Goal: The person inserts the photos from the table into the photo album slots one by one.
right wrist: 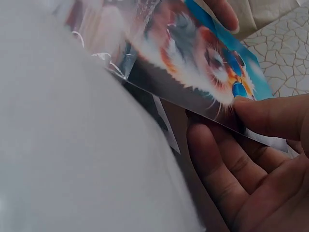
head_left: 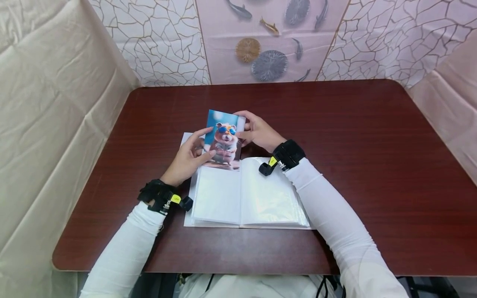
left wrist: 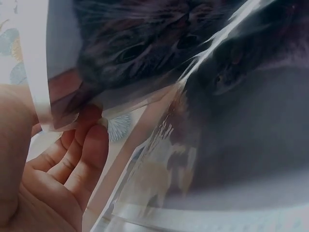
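Observation:
A glossy photo (head_left: 225,145) of a hamster in blue sunglasses stands over the top of an open photo album (head_left: 218,196) with clear-pocket pages. My left hand (head_left: 186,163) holds the photo's left edge. On the opposite edge my right hand (head_left: 261,132) pinches it. In the right wrist view, the thumb of my right hand (right wrist: 270,145) lies on the photo (right wrist: 193,67), fingers behind. Clear plastic covers part of the photo there. The left wrist view shows a dark cat picture (left wrist: 140,48) above my left hand (left wrist: 63,174), whose fingers are bent; the thumb is hidden.
The album lies on a dark red-brown table (head_left: 372,165). Pale cloth (head_left: 56,103) hangs along the left side, and patterned cloth (head_left: 160,45) covers the back. Wrist cameras (head_left: 285,157) are strapped on both wrists.

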A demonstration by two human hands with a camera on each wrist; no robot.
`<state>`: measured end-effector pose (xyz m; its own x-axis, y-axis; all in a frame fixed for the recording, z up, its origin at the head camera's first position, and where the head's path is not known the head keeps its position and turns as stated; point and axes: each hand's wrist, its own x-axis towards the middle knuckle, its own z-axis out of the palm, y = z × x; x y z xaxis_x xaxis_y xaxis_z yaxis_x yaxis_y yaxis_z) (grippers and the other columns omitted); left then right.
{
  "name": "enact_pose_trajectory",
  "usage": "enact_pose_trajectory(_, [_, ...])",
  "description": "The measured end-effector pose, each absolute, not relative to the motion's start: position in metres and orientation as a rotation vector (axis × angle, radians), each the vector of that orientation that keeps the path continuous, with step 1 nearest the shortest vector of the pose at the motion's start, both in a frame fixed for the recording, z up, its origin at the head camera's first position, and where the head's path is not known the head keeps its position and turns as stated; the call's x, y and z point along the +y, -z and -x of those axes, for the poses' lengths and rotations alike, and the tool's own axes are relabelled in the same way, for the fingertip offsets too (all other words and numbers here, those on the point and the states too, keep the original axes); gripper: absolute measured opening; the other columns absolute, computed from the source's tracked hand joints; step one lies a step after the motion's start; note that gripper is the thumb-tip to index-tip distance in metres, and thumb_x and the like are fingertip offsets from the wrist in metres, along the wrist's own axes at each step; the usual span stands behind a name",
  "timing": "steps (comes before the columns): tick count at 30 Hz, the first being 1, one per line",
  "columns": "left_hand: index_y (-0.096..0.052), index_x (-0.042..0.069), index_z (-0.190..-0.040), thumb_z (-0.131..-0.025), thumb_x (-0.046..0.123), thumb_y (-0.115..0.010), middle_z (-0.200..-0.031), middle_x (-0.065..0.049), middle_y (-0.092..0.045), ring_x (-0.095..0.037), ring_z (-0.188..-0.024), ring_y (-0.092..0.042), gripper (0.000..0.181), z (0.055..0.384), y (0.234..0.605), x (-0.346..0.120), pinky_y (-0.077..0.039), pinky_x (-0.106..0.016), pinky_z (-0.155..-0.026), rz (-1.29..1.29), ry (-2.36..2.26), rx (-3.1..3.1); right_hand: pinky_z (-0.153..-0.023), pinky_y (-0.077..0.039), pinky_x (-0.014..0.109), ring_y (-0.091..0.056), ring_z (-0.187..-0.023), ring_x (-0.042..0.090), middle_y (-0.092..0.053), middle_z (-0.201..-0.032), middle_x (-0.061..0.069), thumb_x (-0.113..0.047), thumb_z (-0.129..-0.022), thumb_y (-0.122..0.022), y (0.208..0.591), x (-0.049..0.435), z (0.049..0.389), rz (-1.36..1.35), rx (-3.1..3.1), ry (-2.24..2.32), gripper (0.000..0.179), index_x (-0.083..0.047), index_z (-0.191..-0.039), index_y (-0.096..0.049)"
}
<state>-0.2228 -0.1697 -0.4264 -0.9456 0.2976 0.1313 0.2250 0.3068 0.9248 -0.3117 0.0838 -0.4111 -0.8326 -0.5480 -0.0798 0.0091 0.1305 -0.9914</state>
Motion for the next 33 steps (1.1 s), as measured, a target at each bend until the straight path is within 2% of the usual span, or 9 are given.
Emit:
enact_pose_trajectory(5, [-0.056, 0.020, -0.143, -0.099, 0.017, -0.067, -0.097, -0.007, -0.045, -0.020, -0.064, -0.041, 0.046, 0.221, 0.426, -0.169, -0.036, -0.024, -0.056, -0.464, -1.764, 2.477, -0.071, -0.059, 0.031, -0.067, -0.080, 0.021, -0.068, -0.109, 0.017, -0.001, -0.101, -0.058, 0.409, 0.084, 0.311, 0.528, 2.072, 1.688, 0.053, -0.016, -0.149, -0.045])
enact_pose_trajectory(11, [-0.060, 0.019, -0.138, -0.098, 0.017, -0.069, -0.099, -0.009, -0.050, -0.021, -0.063, -0.043, 0.042, 0.220, 0.427, -0.169, -0.037, -0.024, -0.054, -0.458, -1.766, 2.485, -0.073, -0.059, 0.032, -0.066, -0.080, 0.023, -0.067, -0.108, 0.016, -0.003, -0.100, -0.061, 0.409, 0.085, 0.311, 0.578, 2.119, 1.653, 0.056, -0.022, -0.151, -0.047])
enact_pose_trajectory(15, [-0.062, 0.017, -0.136, -0.098, 0.016, -0.068, -0.109, -0.008, -0.056, -0.021, -0.063, -0.043, 0.039, 0.221, 0.429, -0.169, -0.038, -0.024, -0.055, -0.487, -1.765, 2.487, -0.073, -0.059, 0.031, -0.068, -0.081, 0.020, -0.069, -0.107, 0.015, -0.004, -0.100, -0.062, 0.407, 0.086, 0.309, 0.591, 2.122, 1.645, 0.053, -0.019, -0.149, -0.050])
enact_pose_trajectory(20, [-0.064, 0.013, -0.131, -0.098, 0.016, -0.067, -0.110, -0.010, -0.056, -0.022, -0.066, -0.047, 0.033, 0.221, 0.429, -0.169, -0.041, -0.023, -0.057, -0.485, -1.747, 2.482, -0.073, -0.059, 0.030, -0.068, -0.079, 0.020, -0.069, -0.099, 0.014, -0.004, -0.100, -0.062, 0.404, 0.087, 0.306, 0.608, 2.129, 1.623, 0.049, -0.014, -0.146, -0.053])
enact_pose_trajectory(27, [-0.066, 0.012, -0.127, -0.099, 0.019, -0.067, -0.123, -0.008, -0.062, -0.023, -0.070, -0.051, 0.029, 0.221, 0.428, -0.169, -0.044, -0.024, -0.060, -0.475, -1.729, 2.487, -0.074, -0.059, 0.031, -0.066, -0.079, 0.021, -0.068, -0.096, 0.012, -0.003, -0.101, -0.058, 0.402, 0.088, 0.304, 0.610, 2.150, 1.591, 0.044, -0.013, -0.144, -0.057])
enact_pose_trajectory(33, [-0.066, 0.011, -0.127, -0.099, 0.016, -0.066, -0.122, -0.009, -0.062, -0.021, -0.068, -0.051, 0.028, 0.221, 0.429, -0.170, -0.045, -0.022, -0.061, -0.496, -1.750, 2.462, -0.076, -0.060, 0.034, -0.067, -0.079, 0.020, -0.069, -0.099, 0.013, -0.003, -0.102, -0.056, 0.399, 0.089, 0.301, 0.635, 2.147, 1.573, 0.042, -0.011, -0.144, -0.057])
